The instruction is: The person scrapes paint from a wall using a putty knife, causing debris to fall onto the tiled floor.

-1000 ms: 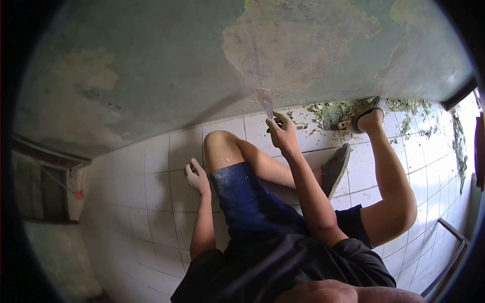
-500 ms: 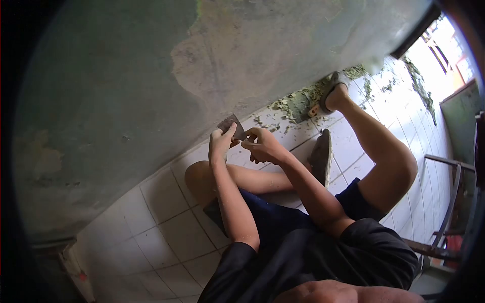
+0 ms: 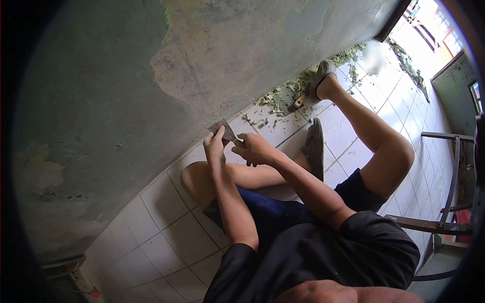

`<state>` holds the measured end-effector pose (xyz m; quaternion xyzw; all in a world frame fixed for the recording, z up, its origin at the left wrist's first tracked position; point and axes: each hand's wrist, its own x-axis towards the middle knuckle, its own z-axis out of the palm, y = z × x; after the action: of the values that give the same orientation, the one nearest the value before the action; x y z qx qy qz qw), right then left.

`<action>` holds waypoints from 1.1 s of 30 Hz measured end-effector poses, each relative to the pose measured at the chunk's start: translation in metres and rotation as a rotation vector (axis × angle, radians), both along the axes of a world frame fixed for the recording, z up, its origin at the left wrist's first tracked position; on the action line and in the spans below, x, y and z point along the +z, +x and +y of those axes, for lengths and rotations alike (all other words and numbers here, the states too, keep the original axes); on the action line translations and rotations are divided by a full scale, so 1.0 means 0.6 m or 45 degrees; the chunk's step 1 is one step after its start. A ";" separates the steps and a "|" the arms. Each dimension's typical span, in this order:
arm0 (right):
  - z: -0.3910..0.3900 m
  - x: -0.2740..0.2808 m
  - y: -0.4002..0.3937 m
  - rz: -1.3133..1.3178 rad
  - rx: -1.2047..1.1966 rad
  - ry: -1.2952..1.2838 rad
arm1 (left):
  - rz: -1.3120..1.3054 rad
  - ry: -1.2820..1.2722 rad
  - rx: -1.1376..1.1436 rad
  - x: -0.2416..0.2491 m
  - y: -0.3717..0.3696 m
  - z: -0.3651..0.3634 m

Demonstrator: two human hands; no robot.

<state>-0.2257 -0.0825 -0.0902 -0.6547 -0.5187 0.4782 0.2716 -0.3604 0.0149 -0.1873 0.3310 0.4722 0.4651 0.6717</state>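
Note:
A putty knife [image 3: 228, 134] with a wide dark blade is in both my hands, close to the foot of the wall. My right hand [image 3: 256, 150] is closed around its handle. Against the flat of the blade, my left hand [image 3: 214, 148] presses its thumb, with its fingers behind and partly hidden. The wall [image 3: 187, 70] beside the blade has a bare patch where the green paint is gone.
Peeled paint flakes [image 3: 275, 103] lie along the wall's base on the white tiled floor [image 3: 177, 237]. A wooden-handled tool [image 3: 299, 102] lies among them near my far shoe [image 3: 323, 73]. A metal frame [image 3: 449, 182] stands at the right.
My right hand has gone from fingertips near the blade to a fuller grip on the handle. The blade has moved slightly left, toward the wall, and the view has shifted a little.

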 end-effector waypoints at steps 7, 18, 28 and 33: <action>-0.010 0.010 0.044 0.167 -0.118 -0.063 | 0.007 0.163 0.080 0.045 0.042 -0.009; 0.005 -0.005 0.043 0.268 -0.194 -0.064 | 0.134 0.065 0.169 0.020 0.044 -0.013; 0.027 -0.081 -0.024 -0.119 -0.187 0.407 | 0.226 0.239 0.327 0.006 0.009 -0.001; 0.032 -0.019 -0.035 -0.532 -0.172 0.370 | -0.076 -0.073 0.352 0.016 0.035 -0.012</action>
<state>-0.2466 -0.0633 -0.1017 -0.7264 -0.5819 0.2339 0.2810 -0.3395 0.0077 -0.1780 0.2295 0.5063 0.5491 0.6241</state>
